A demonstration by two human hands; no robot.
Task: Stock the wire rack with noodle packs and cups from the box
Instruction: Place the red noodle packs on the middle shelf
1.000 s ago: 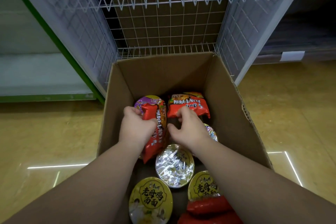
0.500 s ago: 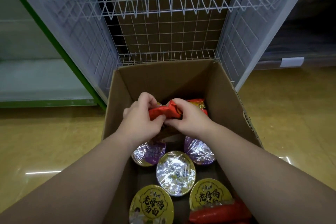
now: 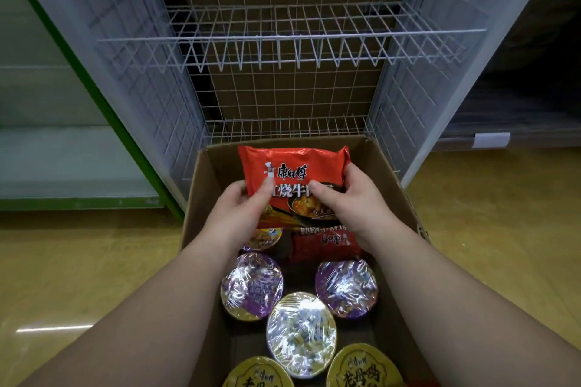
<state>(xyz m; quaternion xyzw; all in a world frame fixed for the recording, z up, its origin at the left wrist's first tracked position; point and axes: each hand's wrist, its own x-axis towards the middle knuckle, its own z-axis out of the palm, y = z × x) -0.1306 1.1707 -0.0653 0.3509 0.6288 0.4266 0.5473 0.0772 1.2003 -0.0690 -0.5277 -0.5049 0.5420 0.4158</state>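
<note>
Both the left hand (image 3: pixel 243 207) and right hand (image 3: pixel 352 198) grip one red noodle pack (image 3: pixel 294 173).

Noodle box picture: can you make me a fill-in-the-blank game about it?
1. Both hands, left hand and right hand, hold one ____ noodle pack.
2. The noodle cups sit inside a cardboard ____.
3. The wire rack shelf above the box holds ____ noodles yet.
4. The two cups nearest the camera have ____ lids.

Missing words: red; box; no; yellow
</note>
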